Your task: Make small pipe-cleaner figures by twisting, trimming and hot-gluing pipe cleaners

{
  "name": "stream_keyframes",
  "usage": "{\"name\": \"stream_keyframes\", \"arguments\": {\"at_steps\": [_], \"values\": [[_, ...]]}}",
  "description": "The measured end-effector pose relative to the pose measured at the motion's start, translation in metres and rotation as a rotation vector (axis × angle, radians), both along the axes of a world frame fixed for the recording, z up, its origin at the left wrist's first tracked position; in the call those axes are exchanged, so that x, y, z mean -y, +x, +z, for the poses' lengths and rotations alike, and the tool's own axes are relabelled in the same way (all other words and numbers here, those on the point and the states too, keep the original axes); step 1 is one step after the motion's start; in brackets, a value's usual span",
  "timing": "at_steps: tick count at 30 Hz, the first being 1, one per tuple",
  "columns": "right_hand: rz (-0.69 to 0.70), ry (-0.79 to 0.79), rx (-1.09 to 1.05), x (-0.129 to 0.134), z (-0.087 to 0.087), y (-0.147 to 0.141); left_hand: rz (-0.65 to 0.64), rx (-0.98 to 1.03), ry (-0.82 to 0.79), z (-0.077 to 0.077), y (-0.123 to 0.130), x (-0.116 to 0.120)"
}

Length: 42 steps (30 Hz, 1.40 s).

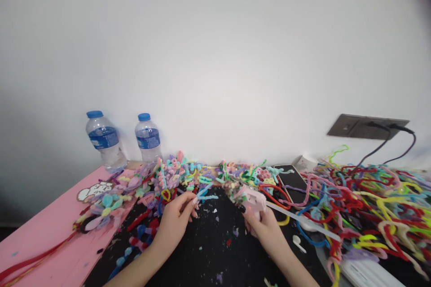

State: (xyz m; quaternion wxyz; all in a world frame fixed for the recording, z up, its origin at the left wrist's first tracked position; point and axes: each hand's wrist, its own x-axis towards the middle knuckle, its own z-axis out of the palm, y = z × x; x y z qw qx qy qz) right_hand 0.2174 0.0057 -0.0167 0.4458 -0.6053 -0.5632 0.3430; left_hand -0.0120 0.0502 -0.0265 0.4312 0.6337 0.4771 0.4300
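A light blue pipe cleaner, bent into two prongs, is pinched between the thumb and fingers of my left hand, its ends pointing right. My right hand grips a small pink hot glue gun, its fuzz-covered front end turned to the left. From the back of the gun a long pale glue stick sticks out toward the lower right. The two hands are apart above a black mat strewn with small scraps.
Finished fuzzy pieces are heaped along the wall. Loose pipe cleaners pile up at the right, near a phone and a white earbud. Two water bottles stand left, by a pink board. Cables hang from a wall socket.
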Motion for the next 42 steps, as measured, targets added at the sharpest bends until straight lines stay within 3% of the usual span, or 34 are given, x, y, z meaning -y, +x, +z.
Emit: {"name": "stream_keyframes", "arguments": {"at_steps": [3, 12, 34, 42], "values": [[0.134, -0.134, -0.129, 0.003, -0.008, -0.008, -0.042, -0.078, 0.064, 0.003, 0.001, 0.004], [0.139, -0.247, -0.189, 0.004, -0.015, -0.018, -0.101, -0.143, 0.141, 0.007, 0.005, 0.013], [0.070, -0.305, -0.142, 0.008, -0.011, -0.022, -0.103, -0.126, 0.122, 0.008, 0.006, 0.014], [0.073, -0.282, -0.134, 0.006, -0.018, -0.018, -0.087, -0.129, 0.117, 0.010, 0.005, 0.014]]}}
